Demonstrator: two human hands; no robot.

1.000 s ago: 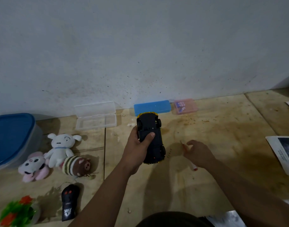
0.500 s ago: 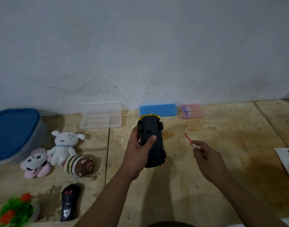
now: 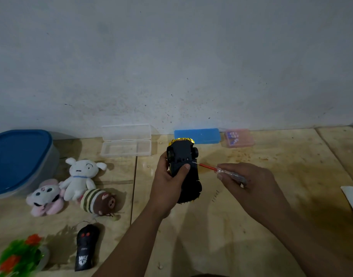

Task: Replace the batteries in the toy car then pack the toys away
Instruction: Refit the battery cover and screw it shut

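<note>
1. Head view: your left hand (image 3: 168,184) holds the toy car (image 3: 183,168) above the wooden table (image 3: 231,226). The car is turned over, so its black underside faces you, and your thumb lies across this underside. The yellow front edge of the car points toward the wall.
2. Your right hand (image 3: 249,182) pinches a screwdriver (image 3: 217,170) with a red shaft and a clear handle. The metal tip touches the underside of the car, near the wheel on the right side.
3. On the left of the table three plush toys lie close together: a white one (image 3: 79,176), a pink and white one (image 3: 44,197) and a brown striped one (image 3: 98,201). Near them, toward you, lies a black remote control (image 3: 85,248).
4. At the far left stands a container with a blue lid (image 3: 17,160). At the wall you see an open clear case (image 3: 126,141), a blue box (image 3: 197,135) and a small pink case (image 3: 239,137).
</note>
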